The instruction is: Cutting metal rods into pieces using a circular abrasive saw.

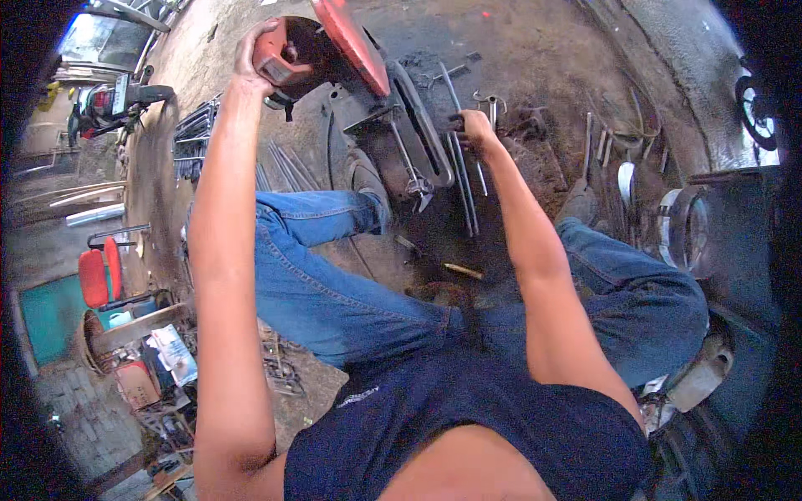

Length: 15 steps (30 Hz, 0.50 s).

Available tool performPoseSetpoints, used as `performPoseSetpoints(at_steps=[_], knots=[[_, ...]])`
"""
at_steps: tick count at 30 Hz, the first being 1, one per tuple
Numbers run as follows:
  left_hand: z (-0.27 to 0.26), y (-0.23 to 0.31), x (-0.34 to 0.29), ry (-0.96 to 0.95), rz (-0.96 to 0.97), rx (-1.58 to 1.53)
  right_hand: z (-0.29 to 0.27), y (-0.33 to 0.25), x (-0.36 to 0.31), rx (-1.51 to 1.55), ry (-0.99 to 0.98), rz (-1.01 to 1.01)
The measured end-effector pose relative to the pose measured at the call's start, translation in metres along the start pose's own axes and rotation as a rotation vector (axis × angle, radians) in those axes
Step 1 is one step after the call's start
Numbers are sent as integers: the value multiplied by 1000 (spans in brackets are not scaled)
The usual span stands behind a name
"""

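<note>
My left hand (252,58) is closed round the orange-red handle end of a power tool that looks like a cut-off saw (280,60). Its red guard (355,46) slants away to the right, and its base is partly hidden. To the right, my right hand (474,129) grips a thin metal rod (449,83), with its fingers partly out of sight. Below that hand, more thin rods (462,188) lie side by side. A long dark slotted metal piece (422,125) lies between the hands. Beside it is an adjustable wrench (419,190), and another wrench-like tool (489,107) lies beyond my right hand.
A short yellow stick (464,270) lies on the dark ground between my legs. Metal bars (288,167) are beside my left leg, with a stacked metal frame (194,138) farther left. A motorcycle (117,100) stands far left. Scrap metal and a round metal ring (689,232) are at the right.
</note>
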<state>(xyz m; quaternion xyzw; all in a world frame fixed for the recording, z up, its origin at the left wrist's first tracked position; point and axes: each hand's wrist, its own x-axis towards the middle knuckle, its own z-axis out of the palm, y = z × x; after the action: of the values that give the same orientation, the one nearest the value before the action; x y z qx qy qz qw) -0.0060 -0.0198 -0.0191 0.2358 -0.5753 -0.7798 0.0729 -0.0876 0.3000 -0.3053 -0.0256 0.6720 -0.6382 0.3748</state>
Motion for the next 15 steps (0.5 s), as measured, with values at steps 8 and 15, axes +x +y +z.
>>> performPoseSetpoints(at_steps=[8, 15], knots=[[3, 9, 2, 42, -111, -69, 27, -5, -7, -155, 81, -158], [-1, 11, 2, -36, -115, -62, 33, -13, -9, -334, 36, -84]])
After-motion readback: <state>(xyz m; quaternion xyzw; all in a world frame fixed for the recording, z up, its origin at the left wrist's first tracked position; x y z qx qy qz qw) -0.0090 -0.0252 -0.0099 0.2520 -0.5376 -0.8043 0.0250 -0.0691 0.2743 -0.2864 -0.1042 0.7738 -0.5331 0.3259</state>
